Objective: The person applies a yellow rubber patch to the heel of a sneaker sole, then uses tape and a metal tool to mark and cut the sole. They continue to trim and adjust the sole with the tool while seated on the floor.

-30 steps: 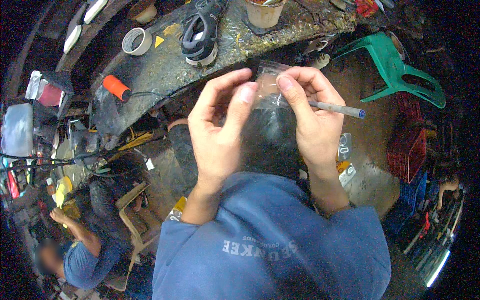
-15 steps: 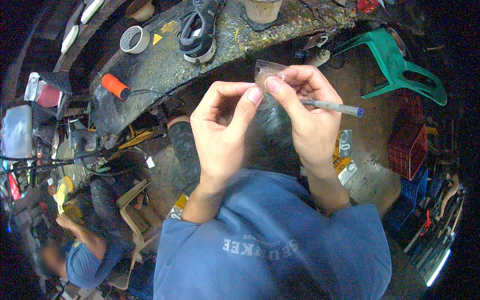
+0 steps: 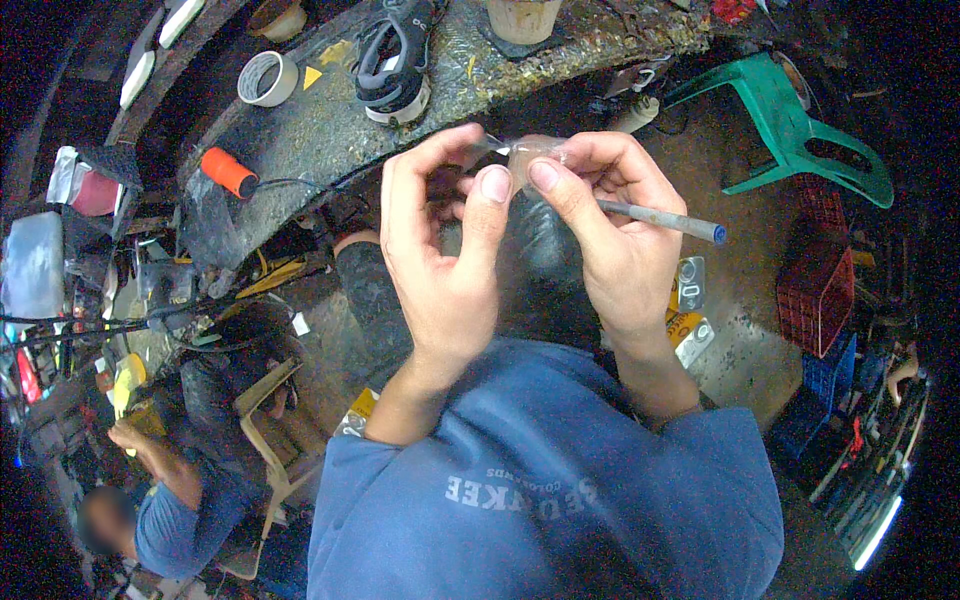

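Observation:
In front of my chest, my right hand (image 3: 625, 220) pinches a small clear plastic bag (image 3: 532, 150) between thumb and fingers. A grey pen (image 3: 665, 217) with a blue end is also tucked in that hand, sticking out to the right. My left hand (image 3: 440, 240) is at the bag's left side, its thumb and forefinger apart. A bit of clear film shows by the forefinger's tip; whether that finger touches it is hard to see. The bag's contents cannot be made out.
Ahead is a worn workbench (image 3: 310, 125) with a grey-black shoe (image 3: 392, 75), a tape roll (image 3: 268, 78), an orange cylinder (image 3: 230, 172) and a bucket (image 3: 524, 18). A green plastic stool (image 3: 760, 120) and red crate (image 3: 815, 300) are at right. Another person (image 3: 190, 510) sits at lower left.
My left thumb and forefinger have parted from their pinch at the bag, the forefinger moving up and away. The bag's upper edge now sits lower. My right hand stays nearly still with the pen.

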`<state>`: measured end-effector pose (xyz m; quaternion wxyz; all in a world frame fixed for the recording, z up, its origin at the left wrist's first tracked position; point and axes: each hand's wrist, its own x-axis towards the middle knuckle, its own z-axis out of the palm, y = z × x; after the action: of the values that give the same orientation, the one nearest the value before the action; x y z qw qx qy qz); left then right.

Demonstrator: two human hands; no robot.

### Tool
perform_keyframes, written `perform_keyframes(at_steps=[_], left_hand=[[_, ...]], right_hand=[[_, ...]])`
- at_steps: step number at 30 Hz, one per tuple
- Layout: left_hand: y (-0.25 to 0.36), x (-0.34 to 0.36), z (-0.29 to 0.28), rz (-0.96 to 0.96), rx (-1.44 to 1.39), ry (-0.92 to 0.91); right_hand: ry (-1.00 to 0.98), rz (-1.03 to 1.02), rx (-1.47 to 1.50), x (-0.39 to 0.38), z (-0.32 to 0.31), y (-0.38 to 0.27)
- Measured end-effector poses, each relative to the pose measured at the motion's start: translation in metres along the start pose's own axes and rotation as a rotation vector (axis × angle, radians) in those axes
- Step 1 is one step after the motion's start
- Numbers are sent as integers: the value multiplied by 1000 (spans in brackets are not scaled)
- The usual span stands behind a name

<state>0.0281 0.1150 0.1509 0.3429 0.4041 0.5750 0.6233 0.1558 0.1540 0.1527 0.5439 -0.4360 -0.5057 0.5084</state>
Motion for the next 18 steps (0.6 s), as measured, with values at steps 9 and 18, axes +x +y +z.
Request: perform_keyframes(at_steps=[9,18], left_hand=[[-3,2,-2,71,17,16],[2,3,-5,76,25,26]], right_hand=[[-18,10,-33,0,-1,-5],[-75,82,93,4,-6,-6]])
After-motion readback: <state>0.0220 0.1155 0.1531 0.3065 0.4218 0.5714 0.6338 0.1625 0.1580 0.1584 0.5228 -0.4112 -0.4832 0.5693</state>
